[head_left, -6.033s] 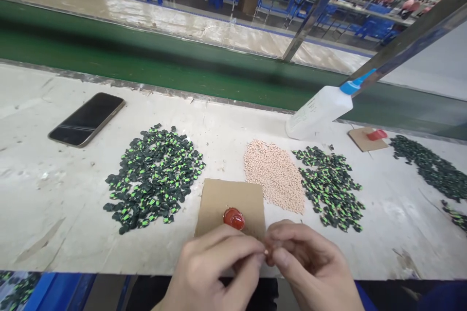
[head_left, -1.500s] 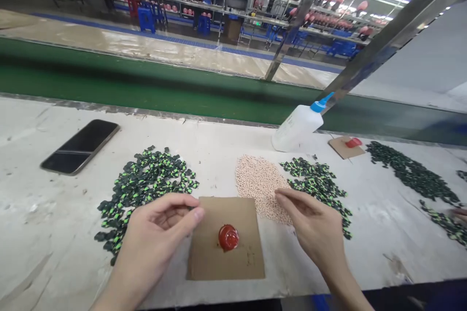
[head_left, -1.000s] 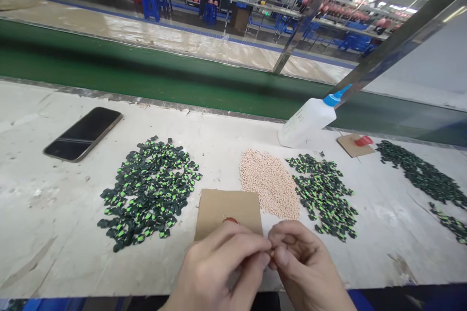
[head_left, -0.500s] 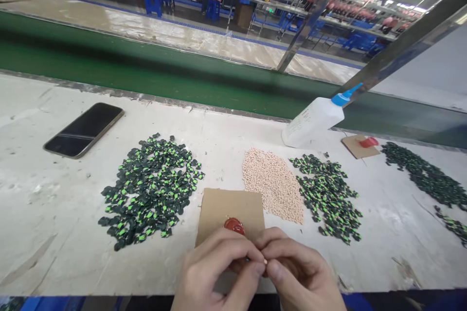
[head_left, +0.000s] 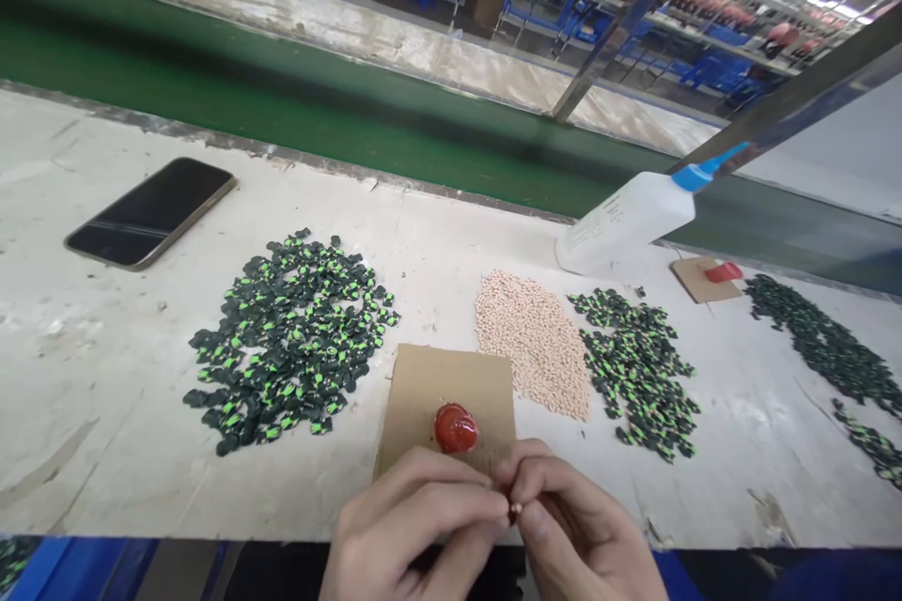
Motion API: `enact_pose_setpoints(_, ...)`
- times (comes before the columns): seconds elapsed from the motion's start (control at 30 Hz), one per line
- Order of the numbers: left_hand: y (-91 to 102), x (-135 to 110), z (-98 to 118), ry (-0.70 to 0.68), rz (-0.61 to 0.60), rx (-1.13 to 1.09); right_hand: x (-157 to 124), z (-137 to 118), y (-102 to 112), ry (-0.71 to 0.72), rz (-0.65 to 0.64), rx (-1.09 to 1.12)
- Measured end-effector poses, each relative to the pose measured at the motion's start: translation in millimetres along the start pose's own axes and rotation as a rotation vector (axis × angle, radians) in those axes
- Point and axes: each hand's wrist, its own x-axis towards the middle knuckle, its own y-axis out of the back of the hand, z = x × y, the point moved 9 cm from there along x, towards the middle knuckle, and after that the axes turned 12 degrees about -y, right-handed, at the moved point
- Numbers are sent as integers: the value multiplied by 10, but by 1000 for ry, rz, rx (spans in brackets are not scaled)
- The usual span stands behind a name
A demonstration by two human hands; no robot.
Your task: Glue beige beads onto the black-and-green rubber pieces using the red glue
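My left hand (head_left: pixel 421 526) and my right hand (head_left: pixel 579 518) meet at the fingertips near the table's front edge, both closed in a pinch. A tiny pale bead (head_left: pixel 517 508) shows at the right fingertips, with something small and dark beside it. What the left fingers grip is mostly hidden. Just beyond the hands lies a square of brown cardboard (head_left: pixel 423 385) bearing a small red cap of glossy liquid (head_left: pixel 455 428). A heap of pale pink beads (head_left: pixel 532 343) spreads behind it. Dark pieces with green marks form a left pile (head_left: pixel 296 338) and a right pile (head_left: pixel 638 371).
A phone (head_left: pixel 151 211) lies at the left. A white bottle with a blue nozzle (head_left: pixel 627 223) stands at the back right, near another cardboard piece (head_left: pixel 694 282) with a red cap (head_left: pixel 723 272). More dark pieces (head_left: pixel 824 338) lie far right. A green strip (head_left: pixel 282 103) runs behind the table.
The view has tipped downward, so the table sits higher in the picture. My hands have drawn slightly back from the red cap, which shows more fully. The fingertips stay together.
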Motion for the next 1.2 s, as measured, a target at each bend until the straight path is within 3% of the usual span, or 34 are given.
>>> enact_pose_setpoints(0.1, 171, -102, -134, 134, 101, 58, 5, -86, 175, 166, 145, -292)
enact_pose_setpoints(0.17, 218, -176, -220, 201, 101, 102, 10, -118, 208, 253, 217, -439)
enact_pose_setpoints(0.27, 242, -230, -294, 226, 70, 169, 38, -111, 114, 322, 195, -558)
enact_pose_setpoints(0.8, 253, -160, -310, 194, 76, 165, 41, -121, -33, 339, 189, -722)
enact_pose_setpoints(1.03, 271, -150, -312, 264, 108, 102, -1, -145, 37, 257, 220, -566)
enact_pose_setpoints(1.1, 224, -167, -328, 358, 145, -26, 15, -120, 50, 154, 164, -445)
enact_pose_setpoints(1.2, 50, -262, -399, 613, 218, -317, 24, -28, 38, -8, 51, -185)
